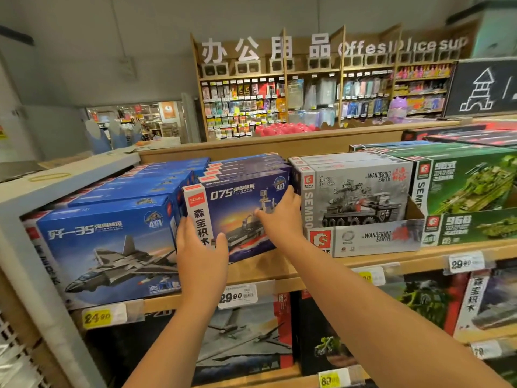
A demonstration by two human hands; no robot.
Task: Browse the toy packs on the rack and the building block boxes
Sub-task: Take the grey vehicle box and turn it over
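A dark blue building block box marked 075 (240, 203), showing a warship, stands on the wooden shelf (279, 266) in front of a row of like boxes. My left hand (201, 256) lies on its lower left corner, fingers straight along the white side strip and thumb spread across the front. My right hand (279, 217) rests flat on the box's right part, fingertips at its right edge. To the left stands a blue fighter jet box (106, 247). A grey tank box (355, 197) and green tank boxes (464, 186) stand to the right.
Price tags (237, 296) hang along the shelf edge. More block boxes (246, 340) fill the shelf below. A white rack frame (36, 191) borders the left side. Behind, a wooden wall unit (307, 99) holds stationery, and a chalkboard sign (481, 88) stands at the right.
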